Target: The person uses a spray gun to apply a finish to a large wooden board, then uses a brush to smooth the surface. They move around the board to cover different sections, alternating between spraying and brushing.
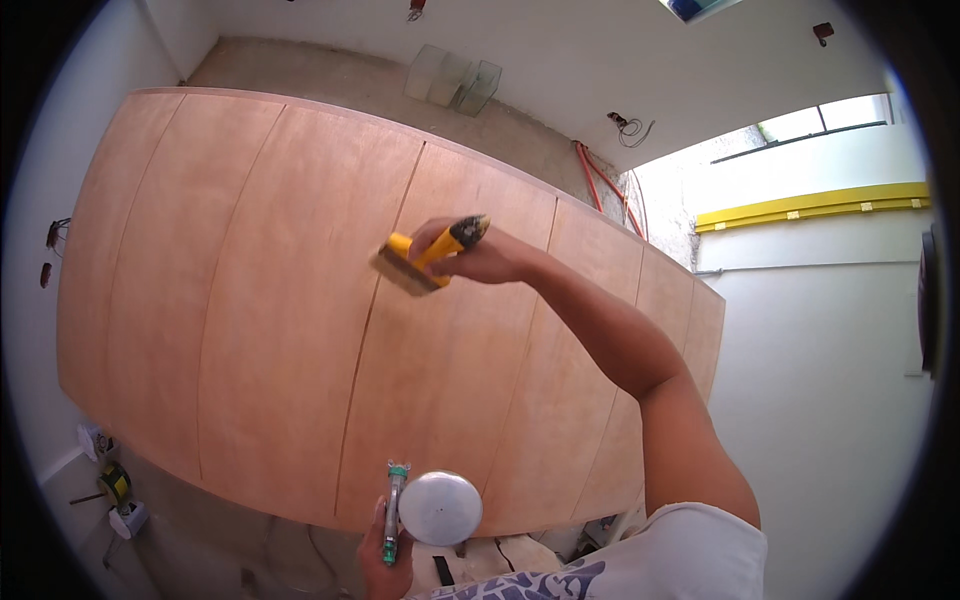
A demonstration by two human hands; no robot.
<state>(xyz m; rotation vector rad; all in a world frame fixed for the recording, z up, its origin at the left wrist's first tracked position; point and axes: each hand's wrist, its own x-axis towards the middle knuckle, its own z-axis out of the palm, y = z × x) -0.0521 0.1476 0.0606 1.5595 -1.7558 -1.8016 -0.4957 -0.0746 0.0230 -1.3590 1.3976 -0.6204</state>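
Note:
My right hand [493, 261] is out over a large wooden panel [285, 290], its fingers wrapped around a wide paintbrush [410, 272]. The brush has a yellow body, pale bristles and a dark handle end; its bristles point down and left, at or just above the wood beside a dark groove. Low in the picture, close to my body, my left hand [388, 570] grips a spray gun [393, 515] with green fittings at both ends. The gun's round silver cup [440, 508] stands beside it, over the panel's near edge.
Clear glass boxes [450, 80] stand on the floor beyond the panel. Red tubes [598, 180] and loose wires [628, 126] come out of the walls. A yellow bar [812, 207] runs along the right wall. At lower left lies a black and yellow roll-shaped item [115, 483].

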